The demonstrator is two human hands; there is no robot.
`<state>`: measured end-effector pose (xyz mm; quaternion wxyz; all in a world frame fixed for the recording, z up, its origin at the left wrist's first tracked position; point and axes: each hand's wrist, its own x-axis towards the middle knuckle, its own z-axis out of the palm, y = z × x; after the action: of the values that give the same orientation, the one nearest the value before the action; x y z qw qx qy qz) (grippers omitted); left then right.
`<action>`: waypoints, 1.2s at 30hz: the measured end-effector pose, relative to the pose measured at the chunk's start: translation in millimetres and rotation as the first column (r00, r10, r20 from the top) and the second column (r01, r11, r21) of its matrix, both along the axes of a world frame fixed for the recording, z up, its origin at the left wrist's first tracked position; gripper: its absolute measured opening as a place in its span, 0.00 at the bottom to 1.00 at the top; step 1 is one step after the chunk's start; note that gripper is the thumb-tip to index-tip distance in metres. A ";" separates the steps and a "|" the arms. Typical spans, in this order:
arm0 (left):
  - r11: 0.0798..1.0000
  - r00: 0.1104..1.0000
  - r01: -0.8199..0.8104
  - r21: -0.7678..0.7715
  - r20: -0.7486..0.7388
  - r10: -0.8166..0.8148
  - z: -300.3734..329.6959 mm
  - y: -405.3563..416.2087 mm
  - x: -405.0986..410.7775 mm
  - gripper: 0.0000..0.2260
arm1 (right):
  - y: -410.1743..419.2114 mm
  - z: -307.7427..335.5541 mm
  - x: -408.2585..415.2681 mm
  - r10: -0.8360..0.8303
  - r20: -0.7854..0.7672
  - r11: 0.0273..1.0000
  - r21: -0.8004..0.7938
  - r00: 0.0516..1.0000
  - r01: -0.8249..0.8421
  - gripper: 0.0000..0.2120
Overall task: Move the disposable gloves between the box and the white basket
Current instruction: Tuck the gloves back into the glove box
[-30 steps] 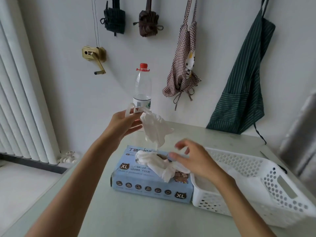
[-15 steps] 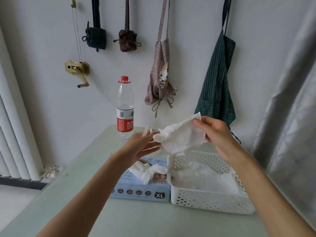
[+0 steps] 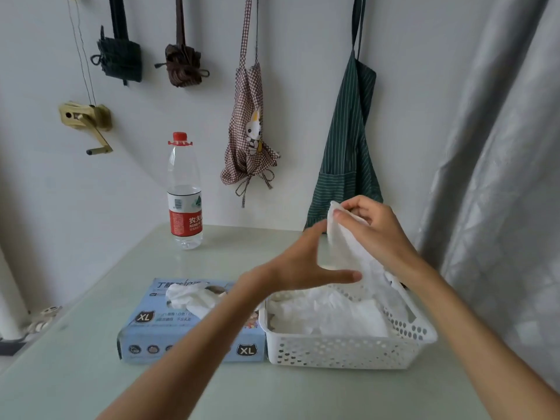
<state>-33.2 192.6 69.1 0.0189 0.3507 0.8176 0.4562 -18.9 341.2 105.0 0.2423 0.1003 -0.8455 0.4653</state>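
A water bottle point(image 3: 184, 195) stands at the far left of the table point(image 3: 75, 374). Nearer me sits the blue glove box point(image 3: 157, 338), white gloves point(image 3: 189, 300) bunched at its opening. My left hand point(image 3: 306, 262) reaches across with fingers straight and spread, holding nothing. Touching the box's right side is the white basket point(image 3: 348, 350) — gloves piled inside. Above it my right hand point(image 3: 375, 228) pinches one glove point(image 3: 348, 241), which hangs down into the basket

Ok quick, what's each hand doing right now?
Left hand: open, fingers straight, touching the glove, not gripping it.
Right hand: pinches the glove's top edge, above the basket.
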 end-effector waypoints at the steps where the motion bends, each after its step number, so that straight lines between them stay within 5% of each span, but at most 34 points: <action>1: 0.998 1.000 -0.009 0.056 -0.008 0.009 -7.0 11.5 -2.6 0.38 | 0.0 -0.5 0.1 -0.014 0.000 1.000 -0.001 1.000 0.014 0.03; 6: 0.919 0.981 -0.189 0.346 0.116 0.158 -23.7 21.8 -22.7 0.17 | 22.7 -3.2 -5.9 -0.245 -0.062 0.965 0.084 0.968 0.249 0.05; 9: 0.899 0.980 -0.198 0.391 0.105 0.171 -22.0 11.3 -34.1 0.04 | 36.6 -4.5 -10.4 -0.174 -0.006 0.984 -0.039 0.985 0.174 0.05; 16: 0.983 0.997 -0.072 0.172 0.049 0.064 -13.6 -4.2 -38.1 0.09 | 51.3 -3.8 -13.7 -0.163 -0.038 0.985 0.059 0.986 0.165 0.05; 20: 0.983 0.976 -0.181 0.016 -0.122 0.181 -10.0 -3.2 -39.6 0.12 | 51.6 -5.9 -10.8 -0.231 -0.188 0.918 0.284 0.955 0.278 0.04; 25: 0.943 0.951 -0.307 0.132 0.084 0.298 -9.0 1.8 -37.9 0.11 | 40.8 -20.2 -5.6 -0.187 -0.307 0.888 0.353 0.933 0.294 0.10; 29: 0.804 0.899 -0.431 0.409 0.277 0.340 -12.9 -9.9 -31.2 0.08 | 11.4 -27.0 8.2 -0.098 -0.379 0.942 0.263 0.920 0.208 0.05; 34: 0.459 0.759 -0.535 0.709 0.165 0.629 5.5 -23.7 -14.6 0.07 | -49.1 -21.2 21.7 -0.032 -0.464 0.999 -0.018 0.885 0.027 0.03; 36: 0.428 0.702 -0.528 0.734 0.092 0.707 8.0 -21.9 -15.3 0.06 | -57.2 -23.6 22.9 -0.063 -0.427 0.984 -0.180 0.902 -0.017 0.02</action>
<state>-48.5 170.7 77.2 -0.3827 0.0522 0.6391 0.6651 4.0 284.0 81.4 0.4367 0.1685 -0.7267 0.5028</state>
